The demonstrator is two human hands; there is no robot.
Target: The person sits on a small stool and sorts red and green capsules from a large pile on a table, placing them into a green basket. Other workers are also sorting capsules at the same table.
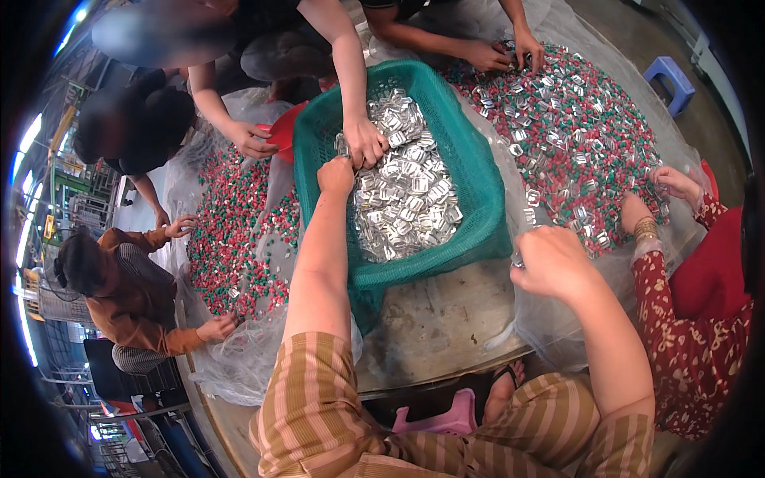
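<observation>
A green mesh-lined basket (398,275) holds a heap of small silver metal pieces (410,187), which look like flat frame-shaped buckles. My left hand (336,175) is closed over the left part of the basket, beside the heap; whatever its fingers hold is hidden. A co-worker's hand (365,142) reaches onto the heap right beside it. To the right of the basket, my right hand (554,259) is closed above the plastic sheeting. A silvery bit shows at its fingertips, apparently one of the metal pieces.
Red and green small pieces (231,247) cover sheeting on the left. A larger pile mixed with silver pieces (570,147) spreads at right. Co-workers' hands (633,211) surround both. A red scoop (285,131) is behind the basket, a pink stool (438,414) below, a blue stool (671,84) far right.
</observation>
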